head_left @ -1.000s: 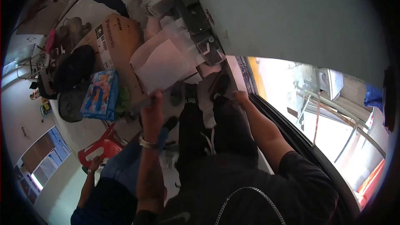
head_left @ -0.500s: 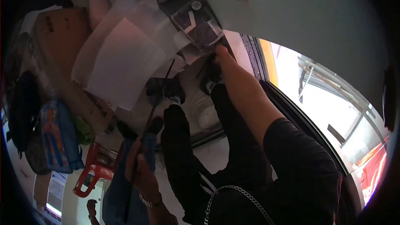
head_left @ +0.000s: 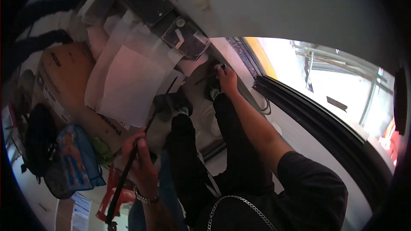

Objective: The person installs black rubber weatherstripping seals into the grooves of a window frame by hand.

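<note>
My left hand (head_left: 139,156) is closed around a long, thin black strip (head_left: 122,182). The strip runs diagonally, its narrow end reaching over the pale floor near my shoes. My right hand (head_left: 227,79) reaches down beside my shoe (head_left: 212,90), close to the base of the window side. Its fingers are curled together around something small and dark that I cannot make out. Just beyond that hand lies a clear plastic box (head_left: 186,45) with a white piece inside. Large white sheets (head_left: 130,79) are spread to the left of the strip's tip.
A cardboard box (head_left: 68,66) lies at left, with a blue picture bag (head_left: 77,158) and a dark bag (head_left: 40,139) near it. A red plastic stool (head_left: 115,194) stands lower left. Black window framing (head_left: 317,117) runs along the right. Another person's dark-clothed legs (head_left: 47,8) show upper left.
My right hand has drawn back from the clear box toward my shoe, its fingers now in view. My left hand has moved up slightly with the black strip. The view has shifted.
</note>
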Demonstrator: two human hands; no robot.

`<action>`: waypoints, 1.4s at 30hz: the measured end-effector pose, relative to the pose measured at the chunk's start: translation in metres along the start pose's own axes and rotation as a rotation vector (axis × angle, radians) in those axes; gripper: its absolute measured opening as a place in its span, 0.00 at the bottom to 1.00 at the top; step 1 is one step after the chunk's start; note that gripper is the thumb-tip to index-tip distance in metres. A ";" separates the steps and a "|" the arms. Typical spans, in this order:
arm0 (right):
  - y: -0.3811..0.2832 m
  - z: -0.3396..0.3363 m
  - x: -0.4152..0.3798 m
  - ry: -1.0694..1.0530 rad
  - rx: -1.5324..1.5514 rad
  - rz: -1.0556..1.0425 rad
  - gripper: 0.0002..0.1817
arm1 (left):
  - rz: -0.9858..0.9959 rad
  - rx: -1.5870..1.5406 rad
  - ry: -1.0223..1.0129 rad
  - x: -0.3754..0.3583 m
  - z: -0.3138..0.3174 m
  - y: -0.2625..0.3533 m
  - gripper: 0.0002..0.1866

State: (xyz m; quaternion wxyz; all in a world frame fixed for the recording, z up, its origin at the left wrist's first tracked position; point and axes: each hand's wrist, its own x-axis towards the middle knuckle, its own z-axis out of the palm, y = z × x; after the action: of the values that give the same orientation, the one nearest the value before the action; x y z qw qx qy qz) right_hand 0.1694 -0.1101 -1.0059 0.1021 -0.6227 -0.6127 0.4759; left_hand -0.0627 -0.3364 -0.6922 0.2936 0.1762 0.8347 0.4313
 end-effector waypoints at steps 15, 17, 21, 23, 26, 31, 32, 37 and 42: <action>0.026 -0.072 -0.121 0.102 0.120 -0.082 0.13 | 0.452 0.436 -0.499 0.076 0.195 -0.085 0.09; 0.040 -0.057 -0.114 0.054 0.117 -0.063 0.13 | 0.443 0.432 -0.511 0.092 0.229 -0.091 0.11; 0.081 -0.013 -0.086 -0.156 -0.005 -0.258 0.15 | 0.450 0.503 -0.539 0.128 0.283 -0.117 0.16; 0.078 -0.002 -0.067 -0.236 -0.028 -0.315 0.16 | 0.467 0.510 -0.513 0.142 0.299 -0.111 0.17; 0.058 0.002 -0.045 -0.588 -0.099 -0.343 0.17 | 0.507 0.563 -0.494 0.164 0.316 -0.103 0.17; 0.053 0.017 -0.007 -0.746 0.015 -0.598 0.14 | 0.663 0.523 -0.465 0.177 0.318 -0.108 0.21; 0.049 0.017 -0.001 -0.735 0.013 -0.631 0.14 | 0.714 0.539 -0.456 0.177 0.318 -0.112 0.21; 0.061 0.033 0.026 -0.813 0.052 -0.667 0.13 | 0.636 0.426 -0.438 0.174 0.325 -0.122 0.21; 0.060 0.029 0.017 -0.808 0.090 -0.689 0.13 | 0.608 0.523 -0.506 0.176 0.320 -0.115 0.23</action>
State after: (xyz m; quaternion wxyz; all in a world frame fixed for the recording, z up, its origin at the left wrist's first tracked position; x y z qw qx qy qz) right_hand 0.1853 -0.1220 -1.0719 0.0347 -0.1474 -0.7512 0.6425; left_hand 0.0034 -0.1082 -0.9918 0.2938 0.5801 0.7281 0.2168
